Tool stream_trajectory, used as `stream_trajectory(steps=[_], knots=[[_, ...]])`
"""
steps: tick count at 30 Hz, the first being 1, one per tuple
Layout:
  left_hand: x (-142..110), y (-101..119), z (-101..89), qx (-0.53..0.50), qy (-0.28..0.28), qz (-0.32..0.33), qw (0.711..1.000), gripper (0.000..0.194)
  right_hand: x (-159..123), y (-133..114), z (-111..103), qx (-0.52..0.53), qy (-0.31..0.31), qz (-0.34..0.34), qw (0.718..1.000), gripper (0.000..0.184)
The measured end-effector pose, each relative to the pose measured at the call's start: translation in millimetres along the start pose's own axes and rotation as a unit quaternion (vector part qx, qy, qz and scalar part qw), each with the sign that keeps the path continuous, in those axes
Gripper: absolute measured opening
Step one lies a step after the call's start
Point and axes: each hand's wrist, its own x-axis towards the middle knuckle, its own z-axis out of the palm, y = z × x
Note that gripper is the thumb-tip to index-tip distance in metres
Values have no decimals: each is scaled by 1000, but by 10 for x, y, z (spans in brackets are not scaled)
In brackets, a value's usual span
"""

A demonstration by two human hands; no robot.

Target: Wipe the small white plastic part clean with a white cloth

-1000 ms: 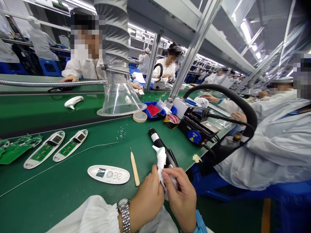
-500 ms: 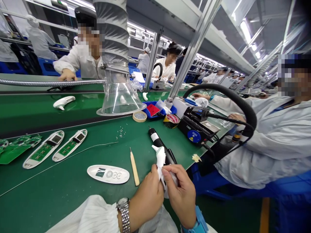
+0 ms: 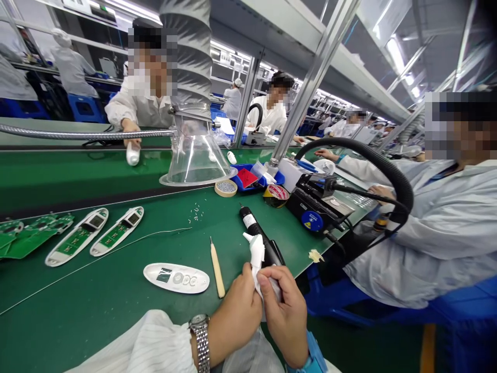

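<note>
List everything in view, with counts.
white plastic part: 1, white, in both hands, partly wrapped in white cloth or tissue
black pen-shaped tool: 1, black, on bench behind the hands
wooden-handled pick: 1, tan, on bench beside the hands
oval panel: 1, white, on bench front
casings with boards: 2, white and green, on bench left
circuit boards: at least 2, green, at bench's left edge
soldering station: 1, black, at bench's right edge
blue tray: 1, blue, at bench's far edge
extraction hood: 1, clear, beyond bench
co-worker: 1, white coat, seated right
left hand: 1, on the part
right hand: 1, on the part
</note>
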Motion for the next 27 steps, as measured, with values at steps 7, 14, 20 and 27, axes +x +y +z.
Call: stream_trajectory(steps=[7, 14, 20, 27], knots=[[0, 28, -6, 5, -3, 18, 1000, 29, 122, -21, -55, -10, 20, 9, 1000, 9], [-14, 44, -11, 15, -3, 17, 1000, 32, 92, -28, -15, -16, 3, 14, 1000, 11], [-23, 45, -18, 9, -10, -1, 1000, 44, 119, -37, -13, -11, 7, 27, 1000, 12], [33, -77, 10, -34, 15, -44, 998, 45, 175, 53, 15, -14, 25, 8, 1000, 15]])
